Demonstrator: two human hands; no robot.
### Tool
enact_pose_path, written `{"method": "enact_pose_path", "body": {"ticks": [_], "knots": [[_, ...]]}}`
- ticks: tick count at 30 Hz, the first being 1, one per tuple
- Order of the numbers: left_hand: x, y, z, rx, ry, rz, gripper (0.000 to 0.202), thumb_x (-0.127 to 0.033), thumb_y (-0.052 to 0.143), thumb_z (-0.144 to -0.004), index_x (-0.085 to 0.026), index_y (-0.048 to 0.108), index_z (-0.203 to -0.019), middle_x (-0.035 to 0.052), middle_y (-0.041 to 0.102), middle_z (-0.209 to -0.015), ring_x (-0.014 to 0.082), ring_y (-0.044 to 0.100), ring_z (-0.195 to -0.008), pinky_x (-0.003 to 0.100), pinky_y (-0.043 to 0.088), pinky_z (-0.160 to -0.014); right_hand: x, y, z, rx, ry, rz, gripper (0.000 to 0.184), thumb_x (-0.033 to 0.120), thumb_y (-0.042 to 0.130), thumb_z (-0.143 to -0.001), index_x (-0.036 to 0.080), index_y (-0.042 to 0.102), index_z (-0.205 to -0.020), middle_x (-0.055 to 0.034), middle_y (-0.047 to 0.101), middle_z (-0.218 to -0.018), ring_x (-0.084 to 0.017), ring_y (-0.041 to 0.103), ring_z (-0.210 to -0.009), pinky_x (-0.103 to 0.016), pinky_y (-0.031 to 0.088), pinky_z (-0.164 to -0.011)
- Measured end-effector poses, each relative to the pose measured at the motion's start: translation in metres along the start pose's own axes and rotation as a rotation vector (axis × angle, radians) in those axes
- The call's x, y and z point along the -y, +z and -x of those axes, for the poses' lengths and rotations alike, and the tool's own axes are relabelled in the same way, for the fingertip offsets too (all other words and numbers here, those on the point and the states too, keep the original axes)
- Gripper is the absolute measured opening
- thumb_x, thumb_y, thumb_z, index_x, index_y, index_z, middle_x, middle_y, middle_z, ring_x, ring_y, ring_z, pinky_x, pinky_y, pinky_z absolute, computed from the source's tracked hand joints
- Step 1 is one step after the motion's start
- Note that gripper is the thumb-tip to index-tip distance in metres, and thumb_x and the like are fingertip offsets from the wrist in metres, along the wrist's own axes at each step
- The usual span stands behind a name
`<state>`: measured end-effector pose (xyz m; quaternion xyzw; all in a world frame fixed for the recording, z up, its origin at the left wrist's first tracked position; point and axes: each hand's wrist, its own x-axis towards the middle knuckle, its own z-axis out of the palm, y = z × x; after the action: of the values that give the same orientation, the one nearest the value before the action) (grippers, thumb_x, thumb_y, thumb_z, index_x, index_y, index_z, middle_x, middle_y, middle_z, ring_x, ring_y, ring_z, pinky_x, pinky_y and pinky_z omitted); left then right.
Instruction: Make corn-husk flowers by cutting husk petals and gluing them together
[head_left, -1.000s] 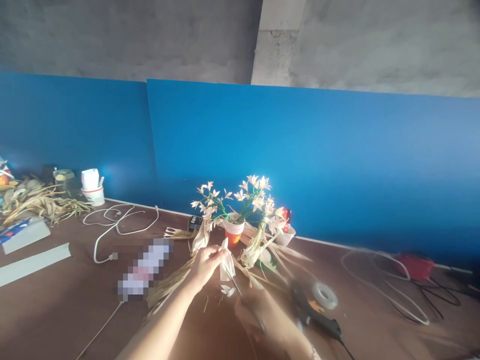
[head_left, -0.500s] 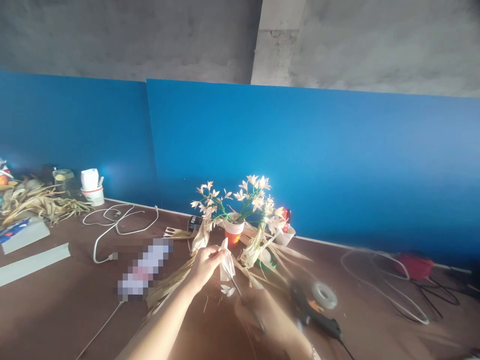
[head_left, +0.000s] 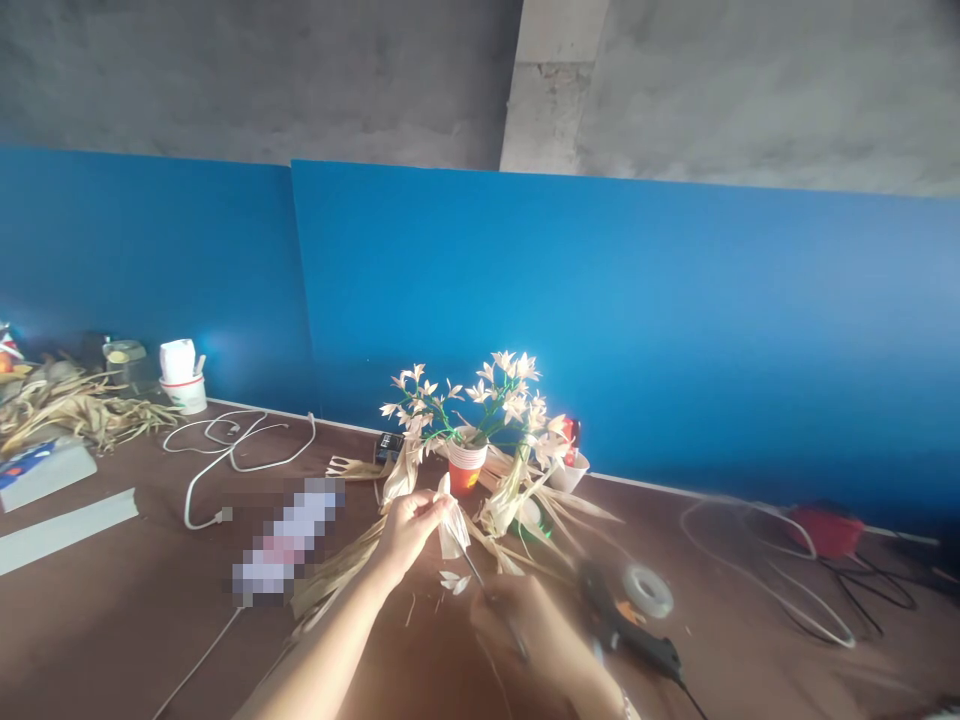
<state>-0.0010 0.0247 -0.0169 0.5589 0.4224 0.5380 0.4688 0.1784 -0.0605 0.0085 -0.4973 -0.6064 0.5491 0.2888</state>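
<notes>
Between the thumb and fingers of my left hand (head_left: 409, 532) is a pale strip of dried corn husk (head_left: 453, 530), its lower end hanging free. My right hand (head_left: 517, 615), blurred, grips scissors (head_left: 475, 572) whose thin blades point up at the bottom of that strip. Small cut husk pieces (head_left: 454, 581) lie on the table just below. Behind my hands stands an orange and white paper cup (head_left: 466, 468) holding green-stemmed husk flowers (head_left: 516, 400). Loose husks (head_left: 502, 505) spread around the cup.
To the right lie a roll of tape (head_left: 648, 591) and a black glue gun (head_left: 637, 635) with its cord. A red object (head_left: 825, 530) sits among cables further right. On the left are a blurred-out power strip (head_left: 289, 540), a white cable (head_left: 199, 490), a cup (head_left: 184, 390) and a husk pile (head_left: 82, 405).
The husk strip and my left hand have shifted very slightly left. The scissors still point at the strip's lower end; otherwise little differs.
</notes>
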Motion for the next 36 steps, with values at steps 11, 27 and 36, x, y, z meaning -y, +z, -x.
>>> {"method": "enact_pose_path", "body": {"ticks": [11,27,36], "knots": [[-0.002,0.003,0.002,-0.071,-0.012,0.049,0.041,-0.057,0.075,-0.065,-0.016,0.074,-0.065,-0.0029,0.051,-0.053,0.0099,0.041,-0.052,0.021,0.03,-0.047,0.004,-0.002,0.003,-0.04,-0.049,0.119,0.009,0.023,0.053,-0.07,0.018,0.054,-0.063,0.0071,0.04,-0.045,-0.007,0.037,-0.044,-0.021,0.029,-0.044],[0.001,0.012,0.006,-0.138,-0.047,0.061,0.041,-0.057,0.075,-0.066,-0.016,0.073,-0.062,-0.001,0.058,-0.055,0.0136,0.049,-0.058,0.024,0.038,-0.056,0.002,0.0,0.0,-0.08,-0.03,0.127,0.007,0.02,0.054,-0.072,0.017,0.055,-0.065,0.0074,0.039,-0.046,-0.007,0.036,-0.042,-0.021,0.029,-0.043],[0.0,0.021,0.013,-0.195,-0.115,0.119,0.04,-0.057,0.073,-0.067,-0.017,0.073,-0.066,-0.0007,0.063,-0.056,0.0164,0.055,-0.061,0.026,0.04,-0.062,0.0,-0.004,-0.002,-0.142,-0.113,0.128,0.015,0.028,0.062,-0.074,0.014,0.064,-0.068,0.0007,0.054,-0.059,-0.012,0.049,-0.058,-0.022,0.038,-0.052]]}}
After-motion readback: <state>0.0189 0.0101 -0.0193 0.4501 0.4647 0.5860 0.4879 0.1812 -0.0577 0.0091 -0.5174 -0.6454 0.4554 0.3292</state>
